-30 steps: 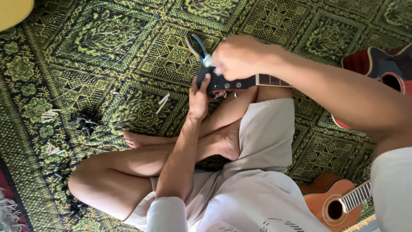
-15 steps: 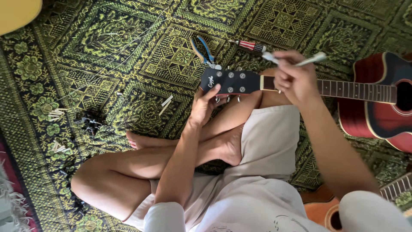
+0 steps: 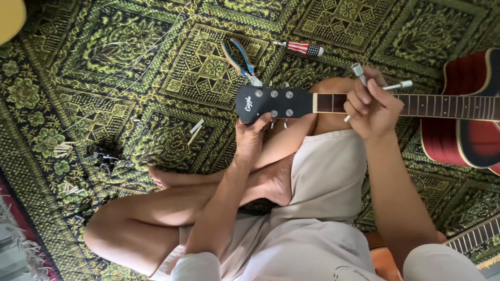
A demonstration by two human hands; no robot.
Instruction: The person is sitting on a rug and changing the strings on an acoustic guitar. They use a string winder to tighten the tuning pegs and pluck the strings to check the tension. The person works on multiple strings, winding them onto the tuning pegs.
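Note:
A red acoustic guitar [image 3: 463, 122] lies across my lap with its black headstock [image 3: 273, 101] pointing left. My left hand [image 3: 252, 134] grips the headstock from below, fingers curled around its lower edge by the tuning pegs. My right hand [image 3: 371, 106] rests over the neck [image 3: 442, 105] near the nut and is shut on a silver socket wrench [image 3: 383, 83], whose metal ends stick out above the fingers. No strings show on the headstock.
I sit cross-legged on a green and gold patterned carpet [image 3: 104, 62]. Blue-handled pliers [image 3: 240, 61] and a striped-handle screwdriver [image 3: 304, 48] lie beyond the headstock. Small white pins [image 3: 196, 130] and dark bits [image 3: 104, 156] are scattered at left. A second guitar's neck [image 3: 476, 237] shows at lower right.
My right hand moved from the headstock to the right along the neck, carrying the silver wrench. The guitar slid left, so more of its body is in view. My left hand stayed on the headstock.

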